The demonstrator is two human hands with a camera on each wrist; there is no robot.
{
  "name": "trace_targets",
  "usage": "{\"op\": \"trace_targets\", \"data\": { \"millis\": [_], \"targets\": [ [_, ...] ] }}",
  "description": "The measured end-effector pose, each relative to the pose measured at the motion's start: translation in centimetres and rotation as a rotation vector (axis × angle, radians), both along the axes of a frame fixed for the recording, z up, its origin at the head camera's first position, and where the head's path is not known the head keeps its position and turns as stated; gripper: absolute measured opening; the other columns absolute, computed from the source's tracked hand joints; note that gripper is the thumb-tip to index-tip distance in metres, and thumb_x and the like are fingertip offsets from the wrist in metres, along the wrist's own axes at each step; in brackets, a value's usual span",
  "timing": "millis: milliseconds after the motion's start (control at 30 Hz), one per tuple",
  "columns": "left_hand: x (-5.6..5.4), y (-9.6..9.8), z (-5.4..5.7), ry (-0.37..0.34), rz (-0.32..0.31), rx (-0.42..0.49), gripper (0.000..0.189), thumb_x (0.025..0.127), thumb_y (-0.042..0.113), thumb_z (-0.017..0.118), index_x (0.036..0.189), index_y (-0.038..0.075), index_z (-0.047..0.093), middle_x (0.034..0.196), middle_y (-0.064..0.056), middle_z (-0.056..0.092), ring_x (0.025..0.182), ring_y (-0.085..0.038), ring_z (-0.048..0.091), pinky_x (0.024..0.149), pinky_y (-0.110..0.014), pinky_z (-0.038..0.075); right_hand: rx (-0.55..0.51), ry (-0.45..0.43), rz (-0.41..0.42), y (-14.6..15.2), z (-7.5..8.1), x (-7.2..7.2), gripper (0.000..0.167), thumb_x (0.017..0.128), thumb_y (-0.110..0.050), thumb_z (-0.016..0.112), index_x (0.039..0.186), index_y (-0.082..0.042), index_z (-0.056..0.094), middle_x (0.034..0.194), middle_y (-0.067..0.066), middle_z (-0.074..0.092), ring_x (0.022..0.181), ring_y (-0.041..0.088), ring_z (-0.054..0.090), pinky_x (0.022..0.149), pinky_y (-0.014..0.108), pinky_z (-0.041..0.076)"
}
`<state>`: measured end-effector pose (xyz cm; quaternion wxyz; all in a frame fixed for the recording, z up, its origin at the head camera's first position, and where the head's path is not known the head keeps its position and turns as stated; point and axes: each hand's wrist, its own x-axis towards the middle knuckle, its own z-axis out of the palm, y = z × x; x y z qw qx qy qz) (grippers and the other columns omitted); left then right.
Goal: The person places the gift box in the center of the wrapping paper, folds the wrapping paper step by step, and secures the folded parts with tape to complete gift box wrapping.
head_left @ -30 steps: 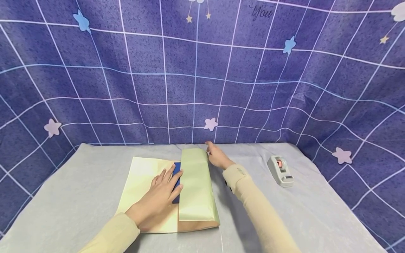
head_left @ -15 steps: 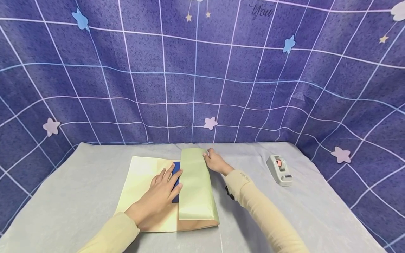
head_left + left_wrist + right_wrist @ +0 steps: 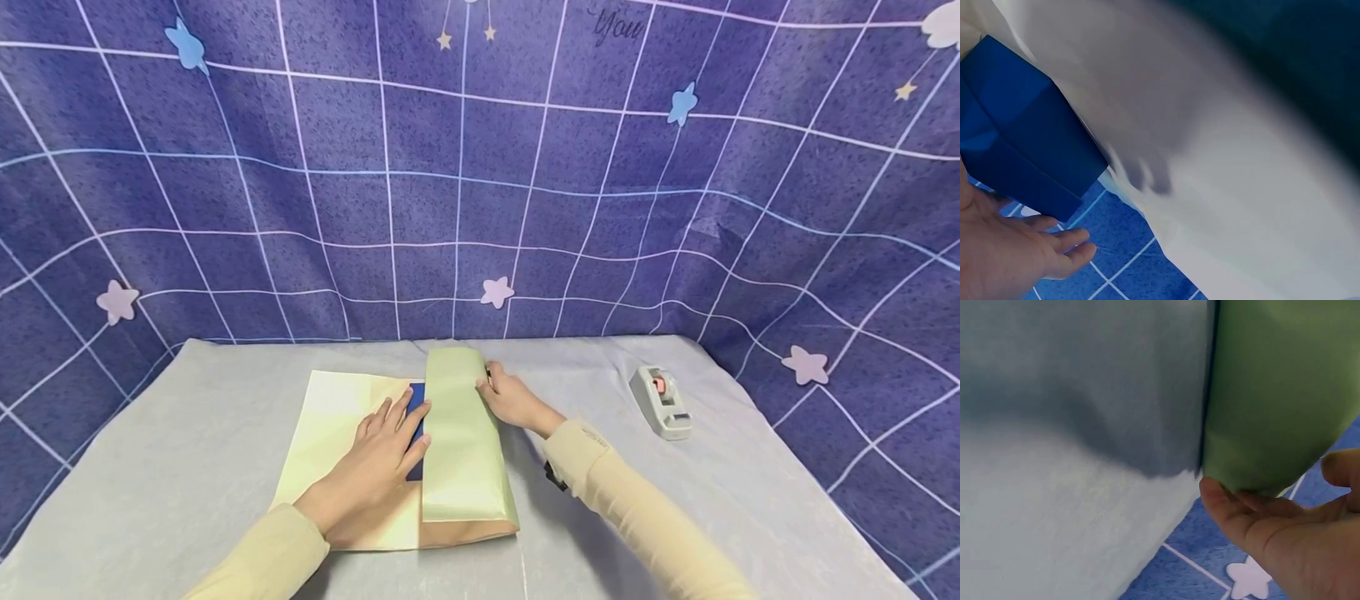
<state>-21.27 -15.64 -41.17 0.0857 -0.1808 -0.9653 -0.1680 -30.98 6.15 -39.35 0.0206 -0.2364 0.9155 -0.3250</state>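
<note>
A sheet of wrapping paper (image 3: pixel 461 442), light green on the folded side and cream inside, lies on the table with its right part folded over a blue box (image 3: pixel 416 468). Only a narrow strip of the box shows from above; the left wrist view shows its blue end (image 3: pixel 1035 137). My left hand (image 3: pixel 378 454) rests with spread fingers on the box and the cream paper, beside the flap's edge. At the far right side of the folded paper, my right hand (image 3: pixel 513 400) touches the fold with its fingertips. Its thumb stands apart from the fingers in the right wrist view.
A pale grey tape dispenser (image 3: pixel 662 402) with a roll in it stands to the right on the grey-covered table (image 3: pixel 187 442). A blue-purple curtain (image 3: pixel 420 208) with grid lines and stars hangs behind the table.
My right hand has moved from beyond the paper's far right corner back toward me, onto the fold's right side. My left hand and the paper have stayed in place.
</note>
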Motion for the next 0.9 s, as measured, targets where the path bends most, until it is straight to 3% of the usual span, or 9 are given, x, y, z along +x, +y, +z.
{"op": "trace_targets", "data": {
  "millis": [233,400,633,900],
  "targets": [
    [0.0,0.0,0.0,0.02,0.0,-0.015,0.052,0.098,0.042,0.03,0.143,0.016,0.032,0.151,-0.015,0.021,0.135,-0.044,0.021,0.103,-0.061,0.019,0.024,0.161,0.168,1.1,0.2,1.9,0.043,0.096,-0.017,0.043,0.129,0.01,0.038,0.128,0.028,0.046,0.12,0.037,0.046,0.101,0.045,0.037],
    [0.0,-0.1,0.0,0.03,-0.001,-0.033,0.053,0.098,0.044,0.029,0.143,0.016,0.031,0.151,-0.015,0.021,0.135,-0.044,0.021,0.103,-0.062,0.019,0.096,0.18,0.221,1.8,0.1,3.3,0.05,0.096,-0.025,0.044,0.134,0.008,0.036,0.144,0.03,0.027,0.135,0.039,0.026,0.11,0.047,0.024],
    [0.1,-0.2,0.0,0.032,-0.005,-0.036,0.053,0.098,0.044,0.029,0.143,0.015,0.031,0.15,-0.016,0.021,0.134,-0.045,0.022,0.102,-0.063,0.02,0.132,0.197,0.293,2.1,0.1,5.2,0.055,0.095,-0.03,0.046,0.138,0.002,0.035,0.148,0.024,0.022,0.137,0.039,0.021,0.11,0.051,0.02],
    [0.0,-0.1,-0.1,0.03,-0.006,-0.032,0.053,0.098,0.044,0.029,0.143,0.015,0.031,0.15,-0.016,0.021,0.134,-0.045,0.023,0.102,-0.063,0.021,0.146,0.208,0.307,2.2,-0.2,5.7,0.056,0.095,-0.033,0.045,0.14,-0.003,0.033,0.15,0.021,0.019,0.139,0.038,0.014,0.11,0.054,0.018]
  ]
}}
